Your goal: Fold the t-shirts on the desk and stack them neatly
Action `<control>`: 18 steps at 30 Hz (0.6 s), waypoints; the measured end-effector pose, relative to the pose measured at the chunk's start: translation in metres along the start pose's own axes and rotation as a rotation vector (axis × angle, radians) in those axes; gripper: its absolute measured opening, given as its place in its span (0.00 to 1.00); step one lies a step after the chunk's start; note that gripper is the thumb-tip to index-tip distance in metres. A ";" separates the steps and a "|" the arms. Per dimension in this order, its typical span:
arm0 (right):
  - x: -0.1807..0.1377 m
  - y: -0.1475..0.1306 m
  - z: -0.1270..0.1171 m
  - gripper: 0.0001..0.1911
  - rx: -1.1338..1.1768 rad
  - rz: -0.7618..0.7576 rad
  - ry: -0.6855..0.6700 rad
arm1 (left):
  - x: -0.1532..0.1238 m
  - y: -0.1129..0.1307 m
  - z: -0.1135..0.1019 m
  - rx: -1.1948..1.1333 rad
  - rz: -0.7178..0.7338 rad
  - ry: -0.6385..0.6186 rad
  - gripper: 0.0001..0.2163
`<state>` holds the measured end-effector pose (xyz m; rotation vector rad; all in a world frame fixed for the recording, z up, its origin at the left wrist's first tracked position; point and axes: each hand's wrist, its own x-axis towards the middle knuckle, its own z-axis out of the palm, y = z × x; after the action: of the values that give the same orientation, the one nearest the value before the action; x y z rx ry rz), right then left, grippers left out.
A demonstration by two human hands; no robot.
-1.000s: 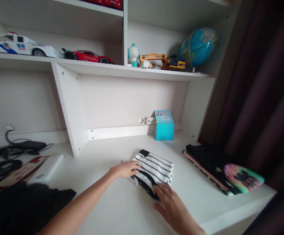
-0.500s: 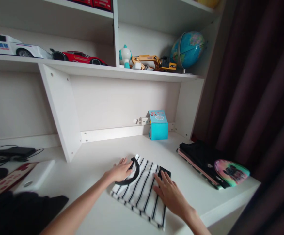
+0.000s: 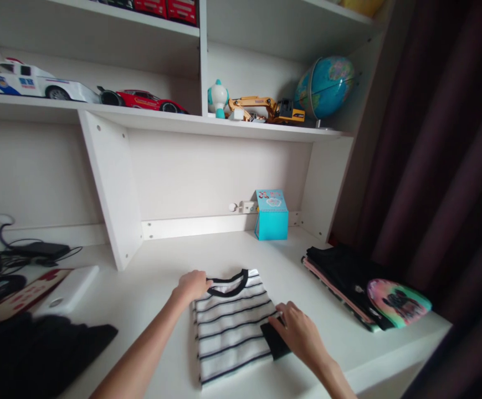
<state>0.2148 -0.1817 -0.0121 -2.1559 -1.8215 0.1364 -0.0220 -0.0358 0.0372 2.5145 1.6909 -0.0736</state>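
A folded white shirt with black stripes and a black collar [image 3: 228, 327] lies on the white desk [image 3: 162, 293] in front of me. My left hand [image 3: 191, 285] is curled on the shirt's top left corner, by the collar. My right hand [image 3: 301, 335] grips the shirt's right edge at a black sleeve cuff, fingers bent over the cloth.
A stack of folded dark clothes [image 3: 357, 277] with a pink-green print on top lies at the right. A teal box [image 3: 271, 216] stands at the back. Black cloth [image 3: 37, 349], a white device [image 3: 68, 288] and cables lie left. Toy cars, an excavator and a globe [image 3: 326, 86] sit on the shelf.
The striped shirt was turned round on the desk; its collar now faces the back. Both hands shifted to its corners and closed on the cloth.
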 end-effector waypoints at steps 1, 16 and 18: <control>0.004 -0.001 0.003 0.10 0.026 -0.007 -0.013 | -0.013 0.000 0.000 -0.004 -0.027 -0.009 0.18; 0.000 0.012 -0.009 0.04 0.277 -0.060 0.004 | -0.101 0.039 0.079 -0.623 -0.047 0.249 0.19; -0.004 0.026 -0.016 0.05 0.290 -0.054 -0.005 | -0.100 0.051 0.084 -0.748 -0.015 0.265 0.19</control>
<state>0.2426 -0.1919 -0.0053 -1.9066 -1.7390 0.3700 -0.0105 -0.1566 -0.0327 1.9918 1.4361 0.7695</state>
